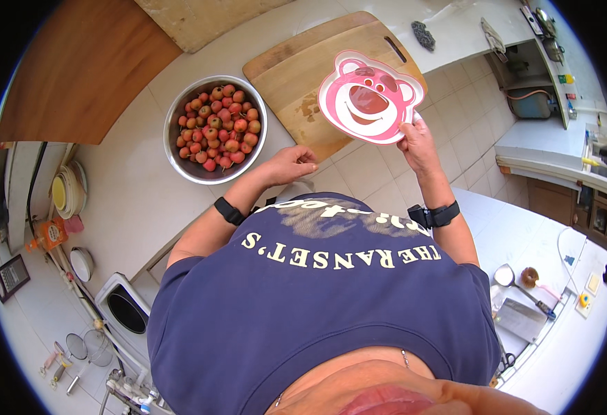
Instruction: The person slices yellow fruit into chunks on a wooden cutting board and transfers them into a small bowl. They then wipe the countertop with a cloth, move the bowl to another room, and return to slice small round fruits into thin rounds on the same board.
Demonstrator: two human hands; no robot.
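Note:
My right hand (418, 142) grips a pink and white bear-face plate (368, 98) by its near right rim, thumb on top. The plate is held over the right part of a wooden cutting board (288, 78), tilted so its face shows to me. Nothing is in my left hand (290, 165), which hovers with loosely bent fingers by the board's near corner. To its left stands a stainless steel bowl (171, 150) of red hawthorn fruits (218, 127). A wet patch (318, 106) marks the board beside the plate.
The board juts past the edge of the white counter (137, 171). A steel wool scourer (423, 35) and a cloth (492, 35) lie farther back. On my right wall hang a cleaver (521, 319) and a spatula (524, 290); a grater (11, 277) hangs at left.

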